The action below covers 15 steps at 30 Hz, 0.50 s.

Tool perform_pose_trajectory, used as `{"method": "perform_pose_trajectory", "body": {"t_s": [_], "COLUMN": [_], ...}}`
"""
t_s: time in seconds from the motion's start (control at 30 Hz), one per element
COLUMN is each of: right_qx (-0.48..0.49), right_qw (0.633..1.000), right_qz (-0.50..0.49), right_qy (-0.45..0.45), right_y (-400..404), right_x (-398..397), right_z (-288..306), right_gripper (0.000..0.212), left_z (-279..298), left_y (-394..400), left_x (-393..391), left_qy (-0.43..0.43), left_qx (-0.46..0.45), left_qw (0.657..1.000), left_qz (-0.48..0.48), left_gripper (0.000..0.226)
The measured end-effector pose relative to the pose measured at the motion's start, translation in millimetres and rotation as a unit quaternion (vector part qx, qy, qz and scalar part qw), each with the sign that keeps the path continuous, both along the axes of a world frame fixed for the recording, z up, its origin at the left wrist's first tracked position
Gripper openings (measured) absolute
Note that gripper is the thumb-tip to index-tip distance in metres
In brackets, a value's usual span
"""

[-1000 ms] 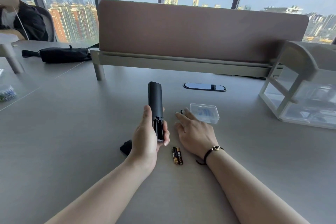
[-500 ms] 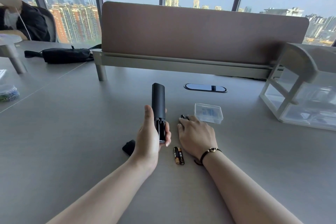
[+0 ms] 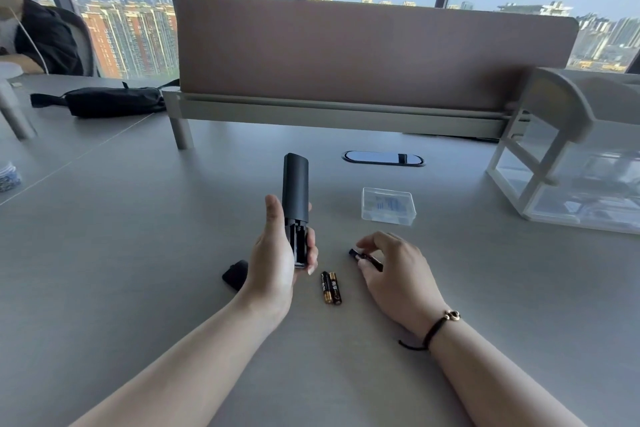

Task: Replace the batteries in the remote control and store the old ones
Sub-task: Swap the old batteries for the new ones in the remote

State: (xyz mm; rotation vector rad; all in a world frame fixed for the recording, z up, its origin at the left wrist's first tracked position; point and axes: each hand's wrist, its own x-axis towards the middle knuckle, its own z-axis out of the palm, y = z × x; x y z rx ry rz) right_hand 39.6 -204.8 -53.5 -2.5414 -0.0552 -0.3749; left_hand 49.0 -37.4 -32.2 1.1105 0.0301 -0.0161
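Note:
My left hand [image 3: 277,260] holds a black remote control [image 3: 295,191] upright above the grey desk, back side toward me, with its battery compartment [image 3: 298,245] open and empty. The remote's black cover [image 3: 236,274] lies on the desk just left of that hand. Two black-and-gold batteries [image 3: 331,287] lie side by side between my hands. My right hand [image 3: 394,270] pinches a dark battery [image 3: 366,257] between thumb and fingers, just over the desk. A small clear plastic box [image 3: 388,206] sits closed behind my right hand.
A brown divider panel [image 3: 374,52] stands across the desk's far side, with an oval cable port [image 3: 382,158] before it. A clear drawer organizer [image 3: 571,163] is at right. A black pouch [image 3: 114,101] and a seated person [image 3: 38,38] are at far left.
My right hand pulled back from beside the clear box toward me and now holds a dark battery lifted off the desk. The left hand keeps the remote where it was.

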Motion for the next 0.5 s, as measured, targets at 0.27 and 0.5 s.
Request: {"method": "perform_pose_trajectory", "body": {"t_s": [0.27, 0.5], "right_qx": [0.041, 0.011], "right_qw": [0.997, 0.995], "right_qz": [0.019, 0.047], "right_qy": [0.064, 0.085], "right_y": [-16, -14], "right_x": [6, 4], "right_z": [15, 18], "right_gripper": [0.022, 0.023], "left_z": [-4, -2], "left_y": [0, -1], "left_x": [0, 0], "left_qy": [0.008, 0.012], "left_qx": [0.010, 0.007], "left_qw": [1.000, 1.000], "left_qz": [-0.012, -0.016], "left_gripper": [0.073, 0.069]}}
